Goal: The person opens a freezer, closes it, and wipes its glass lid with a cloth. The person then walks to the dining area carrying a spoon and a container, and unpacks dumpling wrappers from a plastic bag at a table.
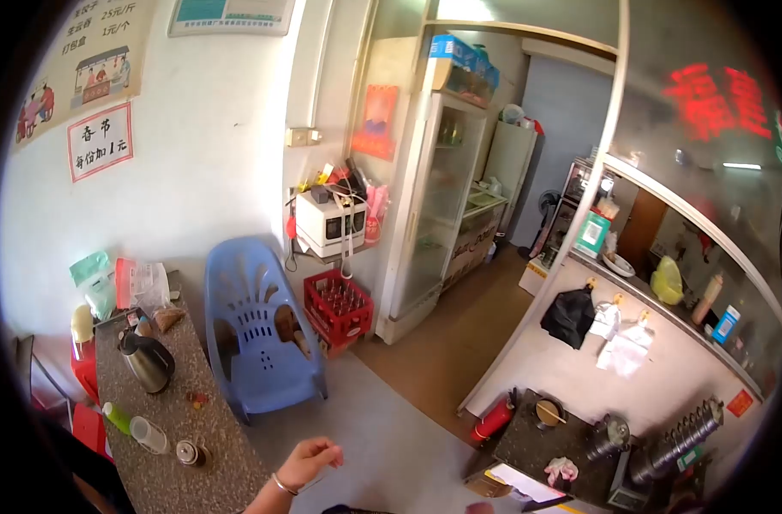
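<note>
My left hand, with a bracelet at the wrist, is held over the grey floor just right of the speckled stone-top table. Its fingers curl in loosely and nothing shows in them. Only a sliver of my right hand reaches into the bottom edge, so its fingers are hidden. Nearest to the left hand on the table is a small lidded glass jar. Beside it lie a clear plastic cup and a green cup. A steel kettle stands farther back.
A blue plastic armchair stands ahead, beside a red bottle crate. A glass-door fridge flanks the passage. At right, a dark counter bears a bowl, a pink cloth and stacked metal pots; a fire extinguisher stands alongside.
</note>
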A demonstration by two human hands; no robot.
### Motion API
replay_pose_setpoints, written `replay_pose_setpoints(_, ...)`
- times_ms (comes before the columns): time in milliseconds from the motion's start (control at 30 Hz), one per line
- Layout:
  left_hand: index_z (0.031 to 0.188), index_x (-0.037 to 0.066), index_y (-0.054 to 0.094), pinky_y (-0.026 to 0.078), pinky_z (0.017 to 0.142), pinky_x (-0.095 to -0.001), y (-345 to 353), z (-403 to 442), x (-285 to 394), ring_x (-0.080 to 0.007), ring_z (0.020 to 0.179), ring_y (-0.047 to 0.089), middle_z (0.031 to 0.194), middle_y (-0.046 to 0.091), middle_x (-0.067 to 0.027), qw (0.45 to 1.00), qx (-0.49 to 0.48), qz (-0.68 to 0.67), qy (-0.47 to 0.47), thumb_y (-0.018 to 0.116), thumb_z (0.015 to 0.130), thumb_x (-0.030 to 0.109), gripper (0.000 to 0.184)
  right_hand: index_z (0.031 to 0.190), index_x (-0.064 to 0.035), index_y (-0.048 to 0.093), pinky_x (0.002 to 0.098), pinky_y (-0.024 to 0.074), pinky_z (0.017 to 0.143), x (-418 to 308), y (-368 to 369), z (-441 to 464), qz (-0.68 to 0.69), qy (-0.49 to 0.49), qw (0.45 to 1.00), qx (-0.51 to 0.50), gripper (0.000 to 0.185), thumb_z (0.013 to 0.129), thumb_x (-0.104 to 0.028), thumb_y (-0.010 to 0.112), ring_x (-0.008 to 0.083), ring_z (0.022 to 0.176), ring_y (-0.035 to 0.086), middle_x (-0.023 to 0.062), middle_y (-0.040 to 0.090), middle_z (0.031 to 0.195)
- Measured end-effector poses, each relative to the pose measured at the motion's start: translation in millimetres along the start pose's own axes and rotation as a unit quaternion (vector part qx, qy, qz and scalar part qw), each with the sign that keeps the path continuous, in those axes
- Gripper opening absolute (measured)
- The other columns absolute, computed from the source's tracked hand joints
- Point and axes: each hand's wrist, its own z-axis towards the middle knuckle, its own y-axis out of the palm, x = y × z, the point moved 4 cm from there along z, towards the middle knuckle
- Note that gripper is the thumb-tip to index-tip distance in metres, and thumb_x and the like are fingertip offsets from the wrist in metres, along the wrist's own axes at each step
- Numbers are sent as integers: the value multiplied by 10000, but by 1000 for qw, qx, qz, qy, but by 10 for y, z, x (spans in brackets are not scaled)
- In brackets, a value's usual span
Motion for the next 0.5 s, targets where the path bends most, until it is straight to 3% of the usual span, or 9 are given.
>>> replay_pose_setpoints(67,811,9,552,457,653,-241,-284,210,162,-109,686,553,734,583,-37,995,91,-11,29,499,885,156,173,900,-50,633,308,478,655,-386,-267,939,23,-104,994,23,217,730,-184,618,145,669,587,43,629,780)
replay_pose_setpoints(133,832,10,549,464,661,-249,-644,435,124,-118,689,563,736,585,-46,990,130,-16,45,513,877,163,163,830,-34,653,267,470,606,-1098,-496,1601,140,-21,987,71,182,727,-179,618,116,648,582,41,629,720)
replay_pose_setpoints(233,843,23,550,464,637,-246,-1233,744,-73,-122,675,564,734,584,-42,956,287,-68,3,540,854,163,141,807,-32,659,246,457,592,-1872,-477,2487,185,-88,973,108,189,730,-199,617,110,655,577,32,625,701)
replay_pose_setpoints(333,829,32,553,460,616,-238,-1859,1246,-305,-115,665,558,728,579,-37,926,352,-133,5,543,849,174,144,856,-40,656,247,458,601,-2769,-318,2633,156,-57,983,78,209,746,-212,616,107,675,580,37,632,738)
replay_pose_setpoints(400,819,39,553,457,606,-234,-2237,1750,-148,-111,659,553,725,575,-34,922,378,-80,15,547,846,180,144,898,-61,653,257,454,593,-2926,-5,2881,94,-48,994,8,207,759,-204,599,93,659,560,32,622,752)
replay_pose_setpoints(433,809,45,553,454,597,-230,-2357,1952,-124,-106,653,548,721,571,-30,915,402,-32,11,551,843,186,144,1069,-87,535,434,346,765,-2877,378,3126,122,-42,978,-164,439,744,-376,589,198,952,395,88,499,1025)
replay_pose_setpoints(467,796,52,555,448,575,-227,-2441,2235,-9,-101,641,540,717,568,-26,918,381,-86,63,546,844,175,133,1241,-113,417,611,238,936,-2760,554,3296,142,-24,933,-330,691,728,-548,579,302,1246,230,144,377,1297)
replay_pose_setpoints(500,798,51,555,443,592,-222,-2520,2498,126,-97,652,541,721,571,-23,926,358,-93,77,537,850,172,133,1241,-113,417,611,238,936,-2826,417,3321,133,-9,934,-331,691,728,-548,579,302,1246,230,144,377,1297)
